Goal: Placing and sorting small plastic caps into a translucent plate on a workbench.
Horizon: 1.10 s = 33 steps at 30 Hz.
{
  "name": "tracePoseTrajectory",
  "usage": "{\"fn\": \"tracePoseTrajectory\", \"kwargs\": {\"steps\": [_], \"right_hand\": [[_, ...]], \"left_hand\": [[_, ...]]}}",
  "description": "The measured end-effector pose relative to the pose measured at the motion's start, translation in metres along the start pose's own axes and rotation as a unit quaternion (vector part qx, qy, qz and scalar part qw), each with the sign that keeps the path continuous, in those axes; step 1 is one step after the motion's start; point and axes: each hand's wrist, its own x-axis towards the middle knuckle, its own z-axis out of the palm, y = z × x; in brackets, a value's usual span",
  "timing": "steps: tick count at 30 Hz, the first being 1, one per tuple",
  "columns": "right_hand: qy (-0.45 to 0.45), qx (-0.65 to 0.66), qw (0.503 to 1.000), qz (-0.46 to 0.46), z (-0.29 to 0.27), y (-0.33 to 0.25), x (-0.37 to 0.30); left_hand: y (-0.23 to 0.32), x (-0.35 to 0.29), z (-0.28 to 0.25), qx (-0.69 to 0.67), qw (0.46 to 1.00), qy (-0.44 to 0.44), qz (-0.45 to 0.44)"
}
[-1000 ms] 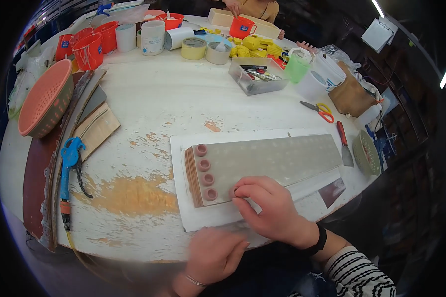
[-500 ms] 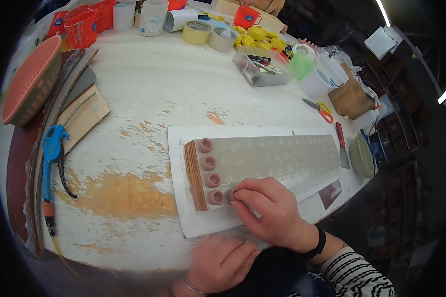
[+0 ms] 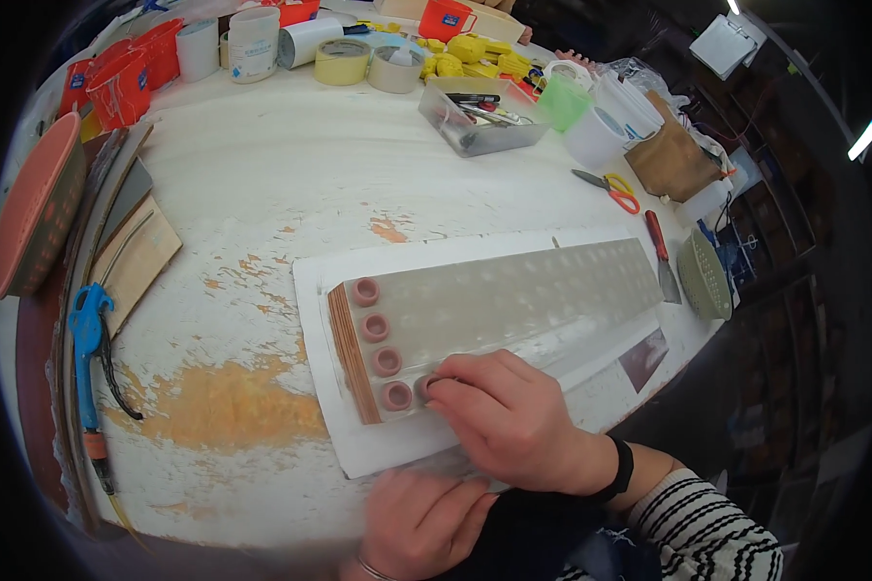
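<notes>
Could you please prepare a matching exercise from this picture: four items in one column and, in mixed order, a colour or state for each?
1. right hand
2. air gun
3. scissors
4. scraper

A. one yellow loop, one orange
B. touching a pinkish ring
C. single red handle
D. blue body

Right pairs: 1-B, 2-D, 3-A, 4-C

Blue label [image 3: 451, 19] on red cup [image 3: 433, 19], print [image 3: 252, 56] on white tub [image 3: 255, 29], both illegible

Right hand [image 3: 515, 421] in pinch; left hand [image 3: 419, 523] (curled) lower.
</notes>
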Motion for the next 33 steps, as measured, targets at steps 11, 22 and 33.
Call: {"fn": "tracePoseTrajectory", "kwargs": {"steps": [11,22,33], "right_hand": [[-0.013,0.025,0.999,0.034,-0.013,0.006,-0.003],[0.005,0.092,0.995,0.03,-0.018,0.016,-0.001],[-0.012,0.057,0.998,0.018,-0.005,0.014,0.005]], "left_hand": [[0.003,-0.001,0.002,0.01,0.999,-0.025,-0.021],[0.003,0.0,0.003,0.021,1.0,-0.014,-0.016],[-0.002,-0.007,0.002,0.038,0.998,-0.042,-0.035]]}}
